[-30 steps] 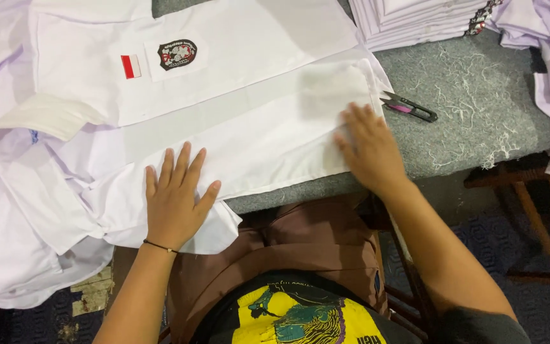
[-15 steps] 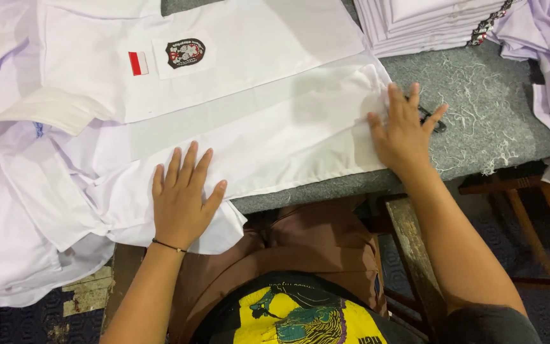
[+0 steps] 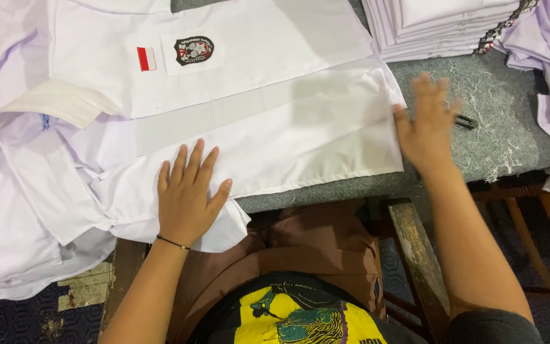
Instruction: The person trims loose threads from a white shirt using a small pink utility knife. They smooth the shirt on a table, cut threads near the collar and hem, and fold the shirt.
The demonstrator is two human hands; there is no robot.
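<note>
White shirt (image 3: 256, 121) lies spread flat on grey table (image 3: 510, 127), badge and small flag patch near top. Left hand (image 3: 187, 194) presses flat on shirt lower edge, fingers open, gripping nothing. Right hand (image 3: 429, 124) blurred, open, at shirt right edge, above table. Small dark tool (image 3: 466, 121) just beside it. Stack of folded shirts (image 3: 440, 25) at top right.

We are in a garment workshop: a grey felt-covered table (image 3: 479, 137) strewn with thread scraps, a stack of folded white shirts (image 3: 440, 25) at the far right, and more loose white shirts (image 3: 14, 210) heaped on the left.
</note>
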